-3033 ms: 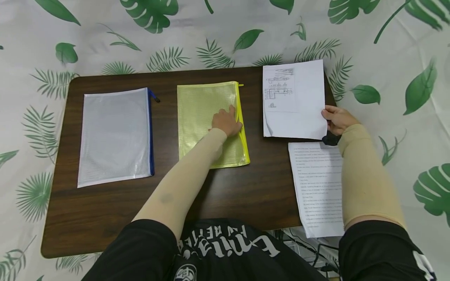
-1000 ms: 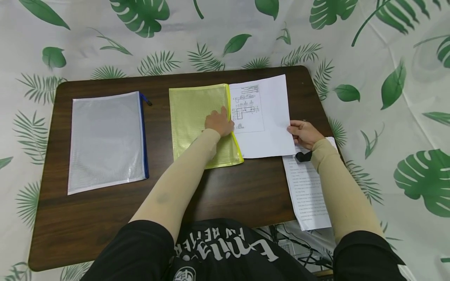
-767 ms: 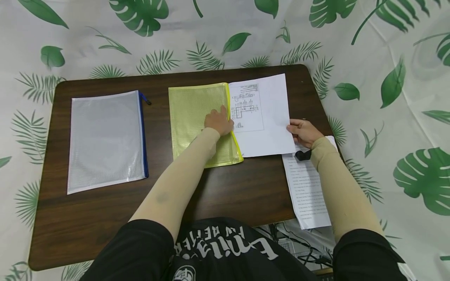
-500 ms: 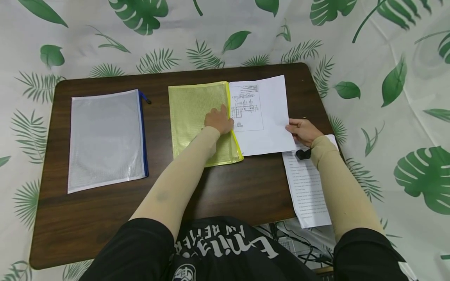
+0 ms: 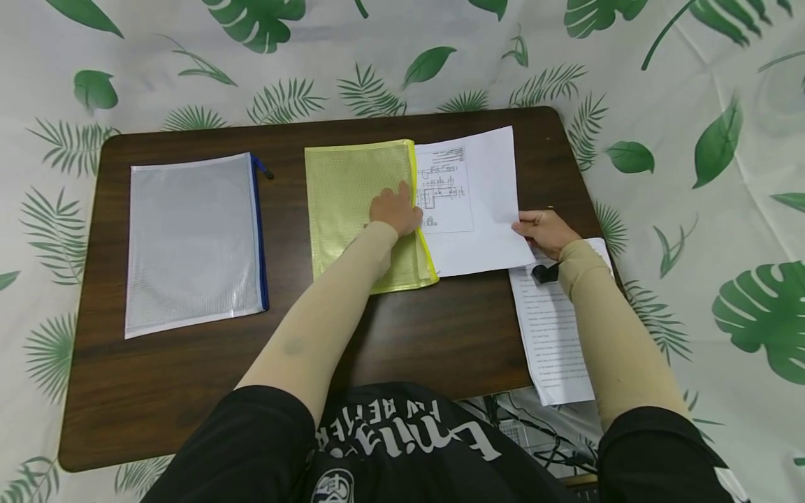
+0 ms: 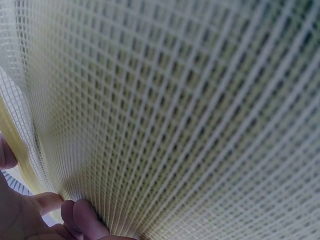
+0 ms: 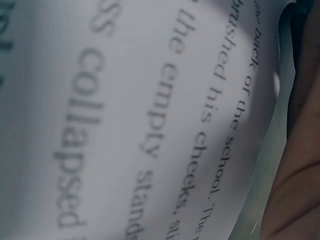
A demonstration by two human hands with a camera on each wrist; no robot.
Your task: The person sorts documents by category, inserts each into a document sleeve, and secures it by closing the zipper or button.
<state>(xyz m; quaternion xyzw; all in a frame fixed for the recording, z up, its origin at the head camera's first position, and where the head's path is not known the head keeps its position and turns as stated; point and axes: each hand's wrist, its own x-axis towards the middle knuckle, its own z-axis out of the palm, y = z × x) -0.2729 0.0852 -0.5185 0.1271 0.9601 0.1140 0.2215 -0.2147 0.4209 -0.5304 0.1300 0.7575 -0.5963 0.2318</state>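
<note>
A yellow mesh zip pouch (image 5: 352,188) lies in the middle of the table, its zip edge facing right. My left hand (image 5: 395,209) rests on it and grips the upper layer by that edge; in the left wrist view the fingers (image 6: 90,220) curl against the mesh. My right hand (image 5: 548,230) pinches the right edge of a white sheet of paper (image 5: 493,188) with a technical drawing. The sheet's left edge is hidden behind the pouch's yellow zip edge. Printed text fills the right wrist view on a page (image 7: 125,125) beside the hand.
A clear mesh pouch (image 5: 195,244) with a blue zip lies at the left of the brown table (image 5: 415,349). Text-covered papers (image 5: 556,342) overhang the table's front right edge. A leaf-patterned cloth (image 5: 679,209) surrounds the table, and cables (image 5: 553,447) show below its front edge.
Over the three seconds, my right hand has brought the drawing sheet left from the table's right side to the yellow pouch's zip edge. My left hand has stayed on the pouch.
</note>
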